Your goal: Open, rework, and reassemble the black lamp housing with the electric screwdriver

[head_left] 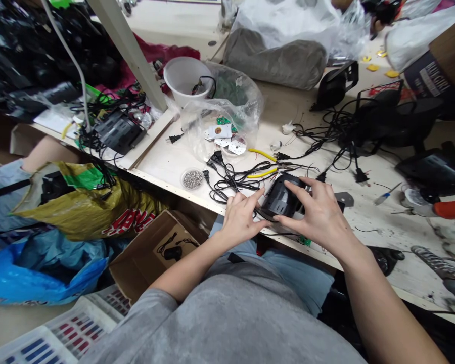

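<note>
The workbench point(364, 222) is the largest thing here, pale and scuffed, and its near edge runs diagonally just under both hands. The landmark is the small black housing point(282, 198), which sits right at that near edge, in front of the person's body.

Both hands are on the housing. The right hand point(318, 212) lies over its top and right side, fingers spread and pressing down onto it. The left hand point(242, 217) comes in from the left, its fingertips touching the housing's lower left corner, fingers loosely together; neither hand lifts it. By my reading, the step in hand is seating or lining up the housing on the bench, with the right hand steadying and the left one adjusting. Any following move calls for a firm hold, as the housing lies so close to the drop at the edge.

Left of the housing and touching it lies a tangle of black cables point(231, 179), with 2 yellow-handled tools point(261, 154) just behind. Further left sits a small dish of metal balls point(192, 179). Behind the housing there is a clear plastic bag point(227, 116) and a white bowl point(185, 78).

Open room is scarce: bare bench shows only to the right of the housing, near a small screwdriver point(387, 194). Below the edge, left of the housing, stands an open cardboard box point(155, 253).
</note>
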`<state>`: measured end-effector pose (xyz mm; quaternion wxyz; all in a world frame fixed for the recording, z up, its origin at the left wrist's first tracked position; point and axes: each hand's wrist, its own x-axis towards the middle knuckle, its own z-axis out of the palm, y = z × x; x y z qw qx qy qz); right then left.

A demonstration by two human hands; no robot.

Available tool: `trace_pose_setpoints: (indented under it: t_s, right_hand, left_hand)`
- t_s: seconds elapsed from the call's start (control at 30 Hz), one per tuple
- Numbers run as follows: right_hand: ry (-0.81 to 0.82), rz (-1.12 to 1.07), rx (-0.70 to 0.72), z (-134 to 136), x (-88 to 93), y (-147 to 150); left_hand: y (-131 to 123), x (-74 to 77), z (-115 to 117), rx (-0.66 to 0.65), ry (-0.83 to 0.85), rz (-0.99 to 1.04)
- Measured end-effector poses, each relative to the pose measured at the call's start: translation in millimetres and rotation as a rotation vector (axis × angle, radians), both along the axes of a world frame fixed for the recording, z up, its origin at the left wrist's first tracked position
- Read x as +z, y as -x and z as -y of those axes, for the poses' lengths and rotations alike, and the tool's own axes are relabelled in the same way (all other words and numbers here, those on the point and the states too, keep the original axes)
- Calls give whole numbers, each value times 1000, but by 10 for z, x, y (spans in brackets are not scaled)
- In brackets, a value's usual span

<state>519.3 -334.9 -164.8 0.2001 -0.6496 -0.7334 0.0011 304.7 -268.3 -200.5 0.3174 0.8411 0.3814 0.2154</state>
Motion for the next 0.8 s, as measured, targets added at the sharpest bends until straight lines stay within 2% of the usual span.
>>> trace_pose_setpoints:
  t_s: [0.17,0.33,0.43,0.53,0.6,0.67,0.8]
  right_hand:
    - [47,29,-17,-9,23,6]
    - [88,38,9,-26,14,-25]
    - [121,36,9,-44,31,-33]
    - [156,19,13,-76,65,-30]
    - [181,-3,7,-100,83,-25]
    - [200,-36,-10,-118,89,-18]
    - [209,-113,-48,-118,56,-9]
  left_hand:
    - [-12,79,5,-3,81,-55]
    - [-2,91,-7,-5,97,-37]
    - [62,132,-118,-69,155,13]
    - [59,215,-312,-68,289,191]
    - [-44,278,-433,8,350,257]
    - [-218,330,-507,44,357,214]
    - [-562,375,-516,-20,351,25]
